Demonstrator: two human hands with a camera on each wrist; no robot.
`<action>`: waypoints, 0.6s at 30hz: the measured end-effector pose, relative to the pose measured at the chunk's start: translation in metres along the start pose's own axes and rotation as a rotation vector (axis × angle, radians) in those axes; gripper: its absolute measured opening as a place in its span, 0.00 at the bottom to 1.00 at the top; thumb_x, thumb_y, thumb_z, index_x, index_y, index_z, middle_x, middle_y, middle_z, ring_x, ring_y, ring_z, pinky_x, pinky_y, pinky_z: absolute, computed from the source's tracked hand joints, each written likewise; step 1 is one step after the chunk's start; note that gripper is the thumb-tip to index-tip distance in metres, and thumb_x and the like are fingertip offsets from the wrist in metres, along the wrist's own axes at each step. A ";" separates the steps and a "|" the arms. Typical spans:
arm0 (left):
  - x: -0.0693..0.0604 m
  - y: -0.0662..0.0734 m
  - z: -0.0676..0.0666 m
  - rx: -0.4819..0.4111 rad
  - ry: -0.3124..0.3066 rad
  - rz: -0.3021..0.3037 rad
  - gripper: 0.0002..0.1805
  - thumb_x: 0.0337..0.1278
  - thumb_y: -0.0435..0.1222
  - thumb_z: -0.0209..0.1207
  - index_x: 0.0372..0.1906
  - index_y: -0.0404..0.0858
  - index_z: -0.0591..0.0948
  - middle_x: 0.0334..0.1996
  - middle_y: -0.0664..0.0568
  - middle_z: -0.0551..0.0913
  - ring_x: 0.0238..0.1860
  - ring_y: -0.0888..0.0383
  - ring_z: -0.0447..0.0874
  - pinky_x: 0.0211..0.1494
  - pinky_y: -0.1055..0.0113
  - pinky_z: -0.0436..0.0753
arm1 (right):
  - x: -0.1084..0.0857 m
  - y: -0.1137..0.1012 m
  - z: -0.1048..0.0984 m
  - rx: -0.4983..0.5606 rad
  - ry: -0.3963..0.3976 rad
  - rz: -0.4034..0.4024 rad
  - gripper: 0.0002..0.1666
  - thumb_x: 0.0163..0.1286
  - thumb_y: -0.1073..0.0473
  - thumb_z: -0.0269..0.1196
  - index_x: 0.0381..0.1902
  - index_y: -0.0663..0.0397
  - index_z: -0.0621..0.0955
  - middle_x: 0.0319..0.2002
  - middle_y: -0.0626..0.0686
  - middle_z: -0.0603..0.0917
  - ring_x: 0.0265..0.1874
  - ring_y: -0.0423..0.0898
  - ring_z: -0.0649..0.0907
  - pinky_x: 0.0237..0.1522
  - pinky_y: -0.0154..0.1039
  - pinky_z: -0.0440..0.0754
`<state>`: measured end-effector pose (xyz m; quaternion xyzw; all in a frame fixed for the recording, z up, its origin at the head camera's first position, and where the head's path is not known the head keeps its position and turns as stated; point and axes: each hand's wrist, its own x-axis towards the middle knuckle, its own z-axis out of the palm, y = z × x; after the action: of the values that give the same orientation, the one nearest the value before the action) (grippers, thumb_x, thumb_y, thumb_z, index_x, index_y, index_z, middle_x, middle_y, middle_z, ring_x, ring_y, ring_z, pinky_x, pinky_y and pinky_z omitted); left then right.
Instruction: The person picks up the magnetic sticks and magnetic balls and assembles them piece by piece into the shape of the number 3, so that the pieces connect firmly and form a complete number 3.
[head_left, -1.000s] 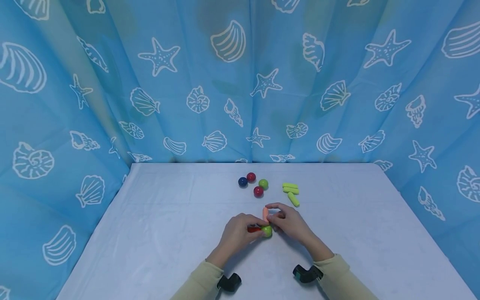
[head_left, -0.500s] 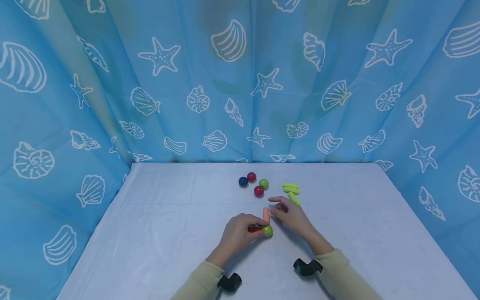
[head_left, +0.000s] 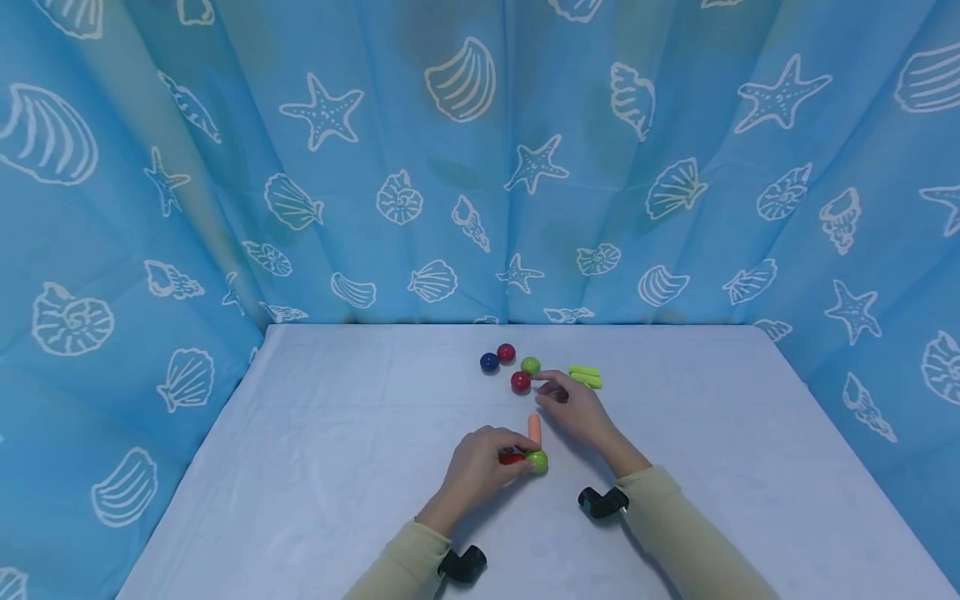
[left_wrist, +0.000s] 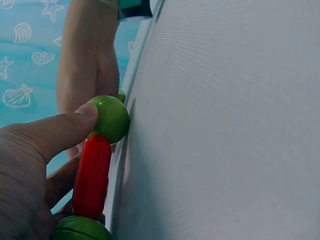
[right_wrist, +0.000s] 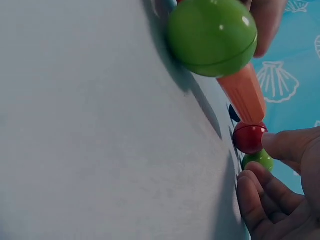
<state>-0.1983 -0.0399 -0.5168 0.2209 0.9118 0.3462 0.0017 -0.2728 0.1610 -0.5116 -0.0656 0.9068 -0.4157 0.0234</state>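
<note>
My left hand (head_left: pixel 483 462) pinches a green ball (head_left: pixel 537 462), its thumb (left_wrist: pixel 75 127) lying on the ball's side. A red stick (left_wrist: pixel 92 177) joins that ball to another green ball (left_wrist: pixel 82 229). From the pinched ball an orange stick (head_left: pixel 534 429) points away toward the back of the table. My right hand (head_left: pixel 581 412) is beyond the orange stick, fingers parted and holding nothing visible. Its fingertips are close to a loose red ball (head_left: pixel 521 382); whether they touch it I cannot tell. Behind lies a loose green ball (head_left: pixel 530 365).
A dark blue ball (head_left: pixel 489 362) and another red ball (head_left: pixel 506 352) lie at the back. Two yellow-green sticks (head_left: pixel 585 377) lie side by side right of them. A white cloth covers the table (head_left: pixel 337 450); a blue shell-print curtain (head_left: pixel 480 167) hangs behind it.
My right hand has let go of the orange stick and moved back toward the loose balls. It now covers the spot where a third yellow-green stick lay. The left hand keeps its place.
</note>
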 end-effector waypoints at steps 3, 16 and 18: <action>0.000 0.001 0.000 0.005 0.012 0.009 0.15 0.56 0.46 0.73 0.50 0.58 0.89 0.46 0.66 0.88 0.47 0.66 0.82 0.51 0.67 0.79 | 0.006 -0.001 0.002 -0.025 -0.012 -0.005 0.27 0.72 0.56 0.66 0.68 0.41 0.76 0.52 0.53 0.85 0.52 0.52 0.83 0.55 0.52 0.81; 0.001 0.001 0.001 -0.010 0.021 0.007 0.13 0.56 0.45 0.73 0.48 0.57 0.90 0.45 0.66 0.88 0.46 0.65 0.82 0.51 0.66 0.79 | 0.021 -0.007 0.011 -0.114 0.008 -0.017 0.29 0.69 0.53 0.70 0.67 0.42 0.78 0.53 0.52 0.86 0.50 0.51 0.83 0.53 0.48 0.82; 0.001 0.002 0.000 -0.013 0.022 0.011 0.13 0.56 0.45 0.73 0.48 0.57 0.90 0.44 0.66 0.88 0.44 0.66 0.81 0.49 0.67 0.79 | 0.023 -0.009 0.013 -0.118 0.016 -0.010 0.28 0.68 0.53 0.70 0.65 0.42 0.80 0.52 0.52 0.86 0.49 0.50 0.83 0.52 0.47 0.82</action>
<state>-0.1984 -0.0383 -0.5160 0.2219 0.9084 0.3543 -0.0087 -0.2931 0.1429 -0.5130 -0.0679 0.9295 -0.3624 0.0102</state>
